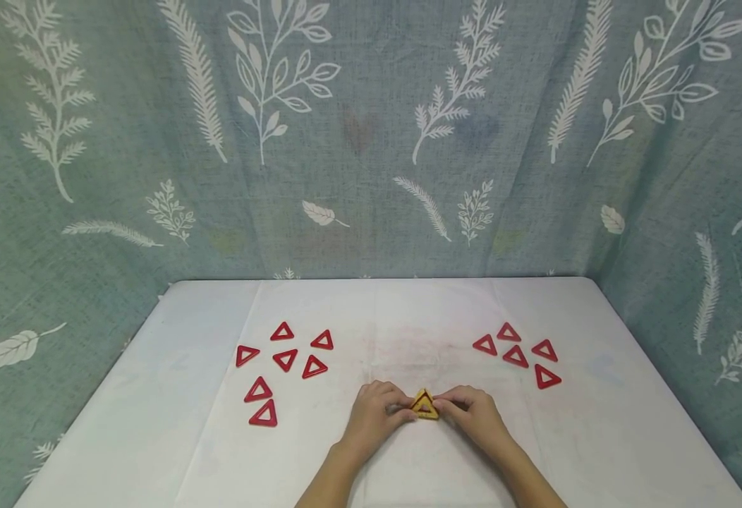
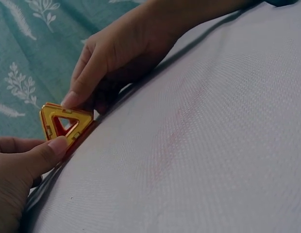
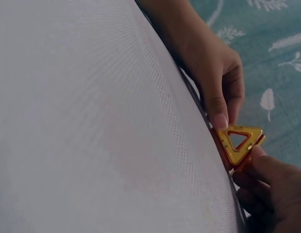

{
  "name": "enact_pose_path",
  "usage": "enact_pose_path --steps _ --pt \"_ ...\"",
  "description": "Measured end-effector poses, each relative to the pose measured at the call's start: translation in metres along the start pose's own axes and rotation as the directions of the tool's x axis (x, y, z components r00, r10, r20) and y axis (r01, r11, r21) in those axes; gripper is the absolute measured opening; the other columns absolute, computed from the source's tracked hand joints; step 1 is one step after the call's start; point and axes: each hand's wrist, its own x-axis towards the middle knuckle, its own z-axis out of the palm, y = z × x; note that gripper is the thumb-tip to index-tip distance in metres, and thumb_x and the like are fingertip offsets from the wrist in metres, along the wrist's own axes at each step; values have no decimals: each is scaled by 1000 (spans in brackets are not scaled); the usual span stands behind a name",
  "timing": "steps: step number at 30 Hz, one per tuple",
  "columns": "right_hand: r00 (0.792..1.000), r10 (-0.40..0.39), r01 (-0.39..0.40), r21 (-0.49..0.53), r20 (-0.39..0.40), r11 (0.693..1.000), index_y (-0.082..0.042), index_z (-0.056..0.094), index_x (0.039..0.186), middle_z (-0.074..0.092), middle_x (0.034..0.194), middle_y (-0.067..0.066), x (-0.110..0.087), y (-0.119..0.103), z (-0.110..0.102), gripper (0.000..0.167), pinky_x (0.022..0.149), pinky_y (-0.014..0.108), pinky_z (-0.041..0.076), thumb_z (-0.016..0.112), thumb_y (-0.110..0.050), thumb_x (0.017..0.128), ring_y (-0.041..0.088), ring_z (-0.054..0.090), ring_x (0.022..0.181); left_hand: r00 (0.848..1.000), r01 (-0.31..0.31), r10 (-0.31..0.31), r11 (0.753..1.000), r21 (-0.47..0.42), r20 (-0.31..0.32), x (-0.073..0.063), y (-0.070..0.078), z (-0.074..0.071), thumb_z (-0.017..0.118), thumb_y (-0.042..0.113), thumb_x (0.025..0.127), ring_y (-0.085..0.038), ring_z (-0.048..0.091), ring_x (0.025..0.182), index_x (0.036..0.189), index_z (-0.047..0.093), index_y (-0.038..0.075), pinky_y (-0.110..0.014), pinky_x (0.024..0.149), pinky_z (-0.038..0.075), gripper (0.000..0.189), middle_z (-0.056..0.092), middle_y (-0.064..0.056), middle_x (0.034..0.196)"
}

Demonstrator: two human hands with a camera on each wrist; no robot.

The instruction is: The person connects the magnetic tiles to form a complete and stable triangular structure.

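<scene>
So I've got a yellow triangular frame tile (image 1: pixel 427 415) pinched from both sides, left hand (image 1: pixel 374 416) on one edge and right hand (image 1: pixel 472 415) on the other, thumbs and fingers clamped on it pretty snugly. It's low down, around the middle of the white-covered table (image 1: pixel 371 339), between two scatters of red pieces. There's an orange-red part (image 2: pixel 82 138) right up against the yellow one, and red shows through the yellow's triangular opening too, but my thumbs cover a fair bit and the wrist views are dim, so honestly I can't tell if it's a flat stack or something more like a pyramid. Off to my left are seven red triangular frames (image 1: pixel 285 353), two of them sitting close together nearest me. Off to my right there's a tighter bunch of five more red triangles (image 1: pixel 516 364). They're all open-centred, with just the white cover showing inside the outlines. Behind everything hangs a blue-green leaf-print curtain (image 1: pixel 371 212).
</scene>
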Motion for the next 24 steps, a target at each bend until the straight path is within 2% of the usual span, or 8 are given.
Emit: enact_pose_path --steps 2,4,7,9,17,20,24 --pt "999 -52 52 -4 1 999 -15 76 84 70 81 -8 -1 1 0 11 71 23 48 74 -25 80 6 60 78 1000 -8 8 1000 10 -13 0 0 1 79 35 68 -6 55 81 84 73 21 -29 78 41 22 64 15 82" --pt "989 -149 149 -24 -1 989 -12 76 87 70 81 -7 -1 3 0 14 66 23 46 76 -23 78 5 58 74 1000 -14 15 1000 17 -26 -1 0 1 79 35 67 -6 55 81 84 73 21 -29 78 41 23 64 15 82" --pt "954 -299 298 -52 -17 953 -7 75 90 69 80 -4 -1 8 2 21 60 22 44 80 -19 72 5 55 69 999 -10 11 1000 19 -30 -1 1 0 79 35 67 -6 54 81 84 74 21 -28 78 41 23 62 14 82" --pt "933 -358 355 -70 -41 932 -5 75 89 68 78 -4 -1 11 3 24 57 21 43 82 -16 69 5 54 66 1000 7 -6 1000 17 -19 -1 2 0 79 36 68 -6 53 82 85 74 21 -28 78 41 23 60 14 84" --pt "876 -457 432 -170 -155 886 -9 75 82 64 74 -9 0 14 10 20 65 24 37 84 -13 64 1 51 65 997 81 -80 996 -36 5 0 2 3 79 32 70 -7 51 83 87 74 16 -28 78 41 24 58 12 85" --pt "869 -462 433 -180 -177 883 -10 74 81 65 74 -10 4 15 13 20 65 24 38 84 -12 63 0 52 67 995 103 -103 994 -47 13 2 0 4 79 31 71 -8 51 83 89 74 16 -29 80 41 24 58 12 86" --pt "877 -450 426 -158 -171 891 -10 75 83 66 75 -9 10 17 16 20 65 23 40 83 -12 65 2 56 69 991 132 -132 990 -58 7 4 -5 5 79 29 71 -9 50 83 89 74 15 -29 79 42 24 59 11 86"
